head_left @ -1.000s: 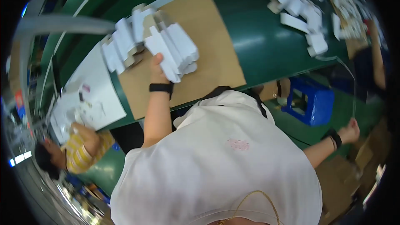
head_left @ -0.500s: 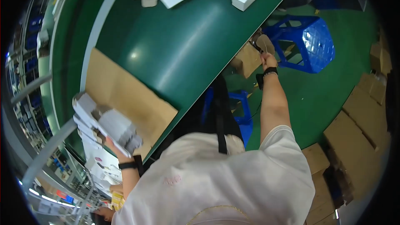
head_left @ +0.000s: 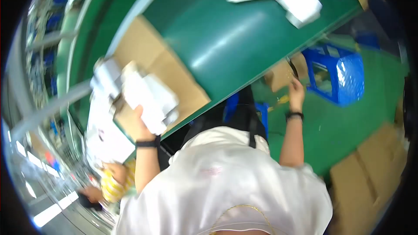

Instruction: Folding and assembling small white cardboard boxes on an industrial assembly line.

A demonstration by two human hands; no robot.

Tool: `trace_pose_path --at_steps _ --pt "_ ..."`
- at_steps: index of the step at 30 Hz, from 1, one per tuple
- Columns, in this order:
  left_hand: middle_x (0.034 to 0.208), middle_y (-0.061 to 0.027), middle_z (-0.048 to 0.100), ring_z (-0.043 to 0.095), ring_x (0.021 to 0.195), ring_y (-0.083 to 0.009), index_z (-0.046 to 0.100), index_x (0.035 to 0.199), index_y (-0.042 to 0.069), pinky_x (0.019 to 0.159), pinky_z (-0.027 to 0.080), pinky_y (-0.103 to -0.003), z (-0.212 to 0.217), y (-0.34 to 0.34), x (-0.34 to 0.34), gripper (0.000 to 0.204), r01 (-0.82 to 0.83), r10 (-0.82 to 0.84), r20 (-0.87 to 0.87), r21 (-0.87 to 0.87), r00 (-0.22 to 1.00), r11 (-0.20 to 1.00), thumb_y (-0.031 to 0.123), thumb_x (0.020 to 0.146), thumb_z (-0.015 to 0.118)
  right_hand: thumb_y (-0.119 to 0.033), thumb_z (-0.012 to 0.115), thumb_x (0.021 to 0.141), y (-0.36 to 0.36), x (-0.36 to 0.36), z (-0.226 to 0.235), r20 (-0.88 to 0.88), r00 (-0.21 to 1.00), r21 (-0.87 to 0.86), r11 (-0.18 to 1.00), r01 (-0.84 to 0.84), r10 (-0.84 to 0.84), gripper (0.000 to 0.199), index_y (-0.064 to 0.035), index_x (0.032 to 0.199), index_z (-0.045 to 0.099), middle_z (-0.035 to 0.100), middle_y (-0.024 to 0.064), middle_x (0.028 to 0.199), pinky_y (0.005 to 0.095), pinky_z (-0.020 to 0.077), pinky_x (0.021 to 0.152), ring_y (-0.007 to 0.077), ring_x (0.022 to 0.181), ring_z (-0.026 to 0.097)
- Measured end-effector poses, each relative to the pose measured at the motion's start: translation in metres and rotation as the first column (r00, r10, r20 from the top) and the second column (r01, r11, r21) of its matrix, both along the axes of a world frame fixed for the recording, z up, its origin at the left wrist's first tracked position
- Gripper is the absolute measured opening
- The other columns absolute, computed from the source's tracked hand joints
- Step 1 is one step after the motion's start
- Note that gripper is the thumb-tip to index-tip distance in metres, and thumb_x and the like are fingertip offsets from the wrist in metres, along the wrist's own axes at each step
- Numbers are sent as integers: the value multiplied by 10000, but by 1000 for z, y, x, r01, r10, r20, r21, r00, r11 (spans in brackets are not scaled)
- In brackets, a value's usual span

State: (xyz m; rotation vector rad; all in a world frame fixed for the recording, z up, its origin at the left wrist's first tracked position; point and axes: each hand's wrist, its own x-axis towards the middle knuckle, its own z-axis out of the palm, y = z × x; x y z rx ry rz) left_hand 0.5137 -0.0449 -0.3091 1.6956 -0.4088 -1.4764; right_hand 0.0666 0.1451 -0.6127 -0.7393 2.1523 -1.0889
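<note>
My left hand [head_left: 143, 127] is closed on a white carton [head_left: 146, 100], long and narrow, tilted above the brown cardboard sheet [head_left: 185, 80] at the table's left end. More white cartons [head_left: 162, 90] lie beside and under it; motion blur hides where one ends and another begins. My right hand [head_left: 297, 95] reaches past the table's edge, fingers pinched at the end of a dark, thin, curved thing [head_left: 292, 67] whose kind I cannot make out. Just past that hand is an open-looking brown cardboard box [head_left: 281, 75], below table height.
Several white cartons [head_left: 300, 4] lie on the green table [head_left: 230, 39] at its far side. A blue plastic stool [head_left: 348, 78] stands on the right, with flattened cardboard [head_left: 370, 169] on the floor nearer me. A co-worker in a yellow striped sleeve [head_left: 114, 185] is at lower left.
The view has swung, shifting the table rightward in the picture. My left hand has brought a white carton up over the sheet. The brown piece by my right hand no longer shows there.
</note>
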Motion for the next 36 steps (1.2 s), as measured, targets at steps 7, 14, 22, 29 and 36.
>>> trace_pose_path --at_steps 7,14,22,29,36 --pt "1094 -139 554 569 975 -234 391 1243 -11 864 461 -338 37 -44 -6 741 450 -477 -74 -229 876 863 78 601 750 -49 550 844 -186 153 303 348 651 -547 710 -443 674 452 -15 1264 386 517 172 1180 295 461 814 214 993 547" --pt "1080 -157 558 564 992 -236 393 1233 -27 861 462 -338 54 -43 10 730 524 -565 -79 -288 821 802 93 609 751 -386 745 681 -284 214 359 -23 457 -492 388 -779 889 910 -128 1388 232 304 169 1385 407 333 969 297 1255 334" --pt "1142 -171 520 571 976 -244 395 1219 -36 816 485 -327 5 -48 20 630 138 -245 -272 -358 931 923 132 696 704 -234 580 863 -253 309 295 701 256 -449 691 -566 665 655 -21 1366 219 392 113 1307 308 320 987 181 1200 376" --pt "1228 -299 379 326 1202 -391 387 1254 -71 999 297 -430 -70 -44 39 989 343 -306 547 37 779 939 596 586 684 -248 666 774 -281 314 234 -190 557 -69 555 -829 808 436 58 1061 548 563 194 1038 338 458 769 258 931 550" --pt "1235 -271 374 327 1193 -374 325 1289 -33 977 301 -454 -28 -40 45 898 322 -152 627 -167 764 932 461 649 717 -146 717 709 -268 336 290 -294 615 -40 634 -772 731 243 17 807 566 589 82 737 294 449 567 179 626 548"
